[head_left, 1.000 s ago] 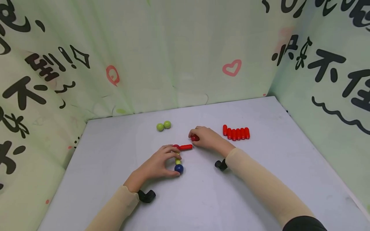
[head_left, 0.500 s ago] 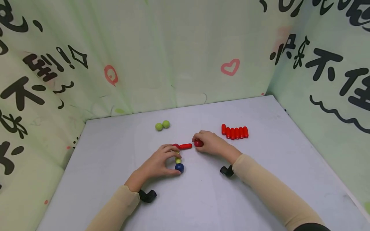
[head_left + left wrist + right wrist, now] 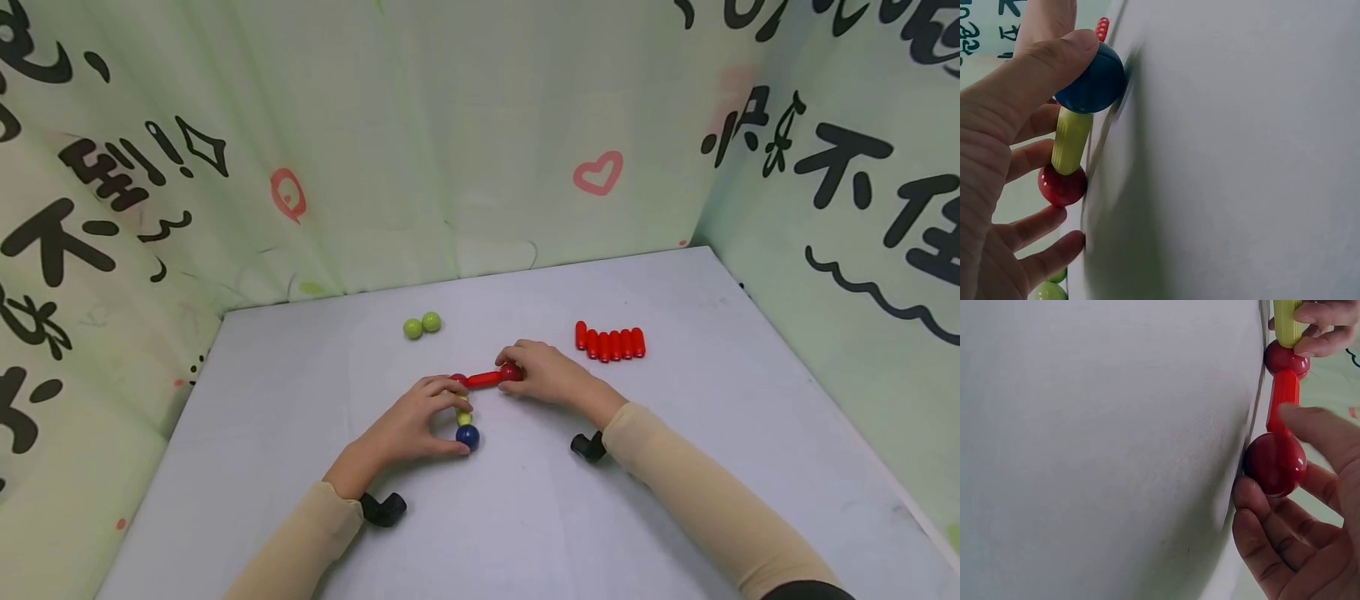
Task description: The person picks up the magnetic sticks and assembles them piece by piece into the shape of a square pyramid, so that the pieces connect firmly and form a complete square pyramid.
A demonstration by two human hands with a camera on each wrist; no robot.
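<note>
The left hand (image 3: 408, 421) reaches in from a beige sleeve with a black wrist device (image 3: 384, 509) at its cuff, and lies bent around an upright-looking line of pieces laid along the table (image 3: 570, 517). It grasps with thumb and fingers only partly spread: the thumb presses the blue ball (image 3: 471, 438) at the near end, index and middle fingers curl behind the yellow rod (image 3: 1072, 142), and the little finger stands apart from the pieces. Behind this hand, well apart, two green balls (image 3: 412, 329) sit side by side.

The yellow rod runs from the blue ball to the first red ball (image 3: 1285, 359), which is partly covered by the left hand's fingers in the head view. From that ball the red rod (image 3: 483, 379) extends rightward, its other end meeting the second red ball (image 3: 1274, 464); whether the two are joined cannot be told.

The right hand (image 3: 551, 375) pinches this second ball, fingers curled beneath it, thumb close to the red rod. Farther right, beyond the hand, lies a row of six red rods (image 3: 616, 345).
</note>
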